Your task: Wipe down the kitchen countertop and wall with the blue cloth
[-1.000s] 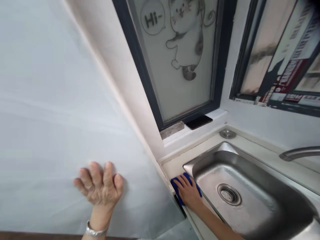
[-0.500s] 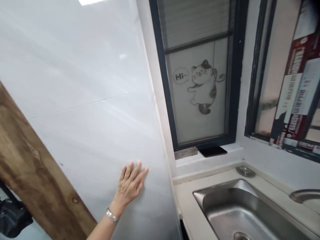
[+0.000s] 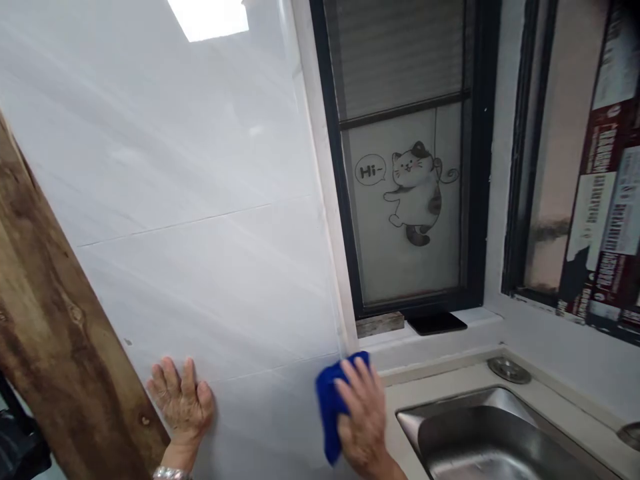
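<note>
My left hand (image 3: 183, 400) lies flat against the glossy white wall tiles (image 3: 215, 287), fingers spread, close to the wooden post. A metal band circles that wrist, partly cut off by the frame's lower edge. In my right hand (image 3: 364, 420) is a blue cloth (image 3: 330, 407), pressed to the tiles near their right edge, just below the corner of the window ledge. The right hand is slightly blurred, and its palm is hidden behind its back and the cloth.
A wooden post (image 3: 65, 300) slants down the left side. To the right are a steel sink (image 3: 450, 427), a drain strainer (image 3: 509, 369) on the counter, a dark flat object (image 3: 437, 323) and a small block (image 3: 380, 325) on the ledge, and a window with a cat drawing (image 3: 415, 193).
My left hand has moved left along the tiles towards the post. My right hand has come into view with the blue cloth. The view has tilted up slightly.
</note>
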`<state>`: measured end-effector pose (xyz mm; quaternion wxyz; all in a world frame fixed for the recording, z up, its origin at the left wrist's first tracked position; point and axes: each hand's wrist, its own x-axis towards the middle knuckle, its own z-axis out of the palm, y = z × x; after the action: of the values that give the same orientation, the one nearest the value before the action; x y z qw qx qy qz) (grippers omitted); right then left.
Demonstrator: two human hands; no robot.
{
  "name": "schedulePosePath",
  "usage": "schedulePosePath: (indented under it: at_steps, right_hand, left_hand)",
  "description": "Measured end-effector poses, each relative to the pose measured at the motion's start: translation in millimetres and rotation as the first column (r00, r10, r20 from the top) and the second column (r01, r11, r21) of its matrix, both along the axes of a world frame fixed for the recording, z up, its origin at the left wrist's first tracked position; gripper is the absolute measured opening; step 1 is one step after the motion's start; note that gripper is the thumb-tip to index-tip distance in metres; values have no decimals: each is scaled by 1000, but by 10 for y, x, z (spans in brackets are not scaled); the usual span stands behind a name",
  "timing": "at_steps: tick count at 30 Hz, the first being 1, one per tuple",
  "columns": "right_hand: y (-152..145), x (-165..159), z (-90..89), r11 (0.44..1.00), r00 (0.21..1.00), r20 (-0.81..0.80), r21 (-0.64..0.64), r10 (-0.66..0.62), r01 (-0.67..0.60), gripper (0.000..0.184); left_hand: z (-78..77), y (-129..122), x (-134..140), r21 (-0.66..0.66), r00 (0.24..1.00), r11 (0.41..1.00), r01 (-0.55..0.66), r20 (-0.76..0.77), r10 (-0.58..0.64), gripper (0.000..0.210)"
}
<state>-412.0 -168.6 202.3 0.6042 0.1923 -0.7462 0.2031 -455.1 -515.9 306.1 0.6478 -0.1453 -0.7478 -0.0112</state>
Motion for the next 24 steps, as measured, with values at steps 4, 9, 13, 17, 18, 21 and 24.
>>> schedulePosePath:
  at_steps: [4,9,13,17,18,21,24]
  right_hand:
    - [-285,-232,161,991,986,-156,106,-58,75,36]
    - [-186,-268,240,990,984,-177,128,-29,53,34]
    - [37,-339,793,960,981,-195,270,-18,72,37]
    - [214,-417,1745,924,965,-254,352,-63,153,44]
    - [238,-428,2018,923,956,-279,337,-89,184,46]
    - [253,-449,2848,906,934,-264,283,-242,315,52]
    - [176,-468,3552,891,918,-137,223,-372,395,59]
  left_hand:
    - [-30,9,-45,3,1000,1000,5,-6,-5,74]
    - [-27,3,-31,-17,1000,1000,8,-14,-8,73]
    - [-44,0,-31,5,1000,1000,9,-4,-9,72]
    - [-66,-9,-51,22,999,999,34,5,-34,73]
    - [-71,-13,-58,28,999,999,44,8,-44,73]
    - [-89,-26,-79,48,996,995,84,19,-85,76]
    - [-104,-35,-86,54,994,993,103,29,-104,80]
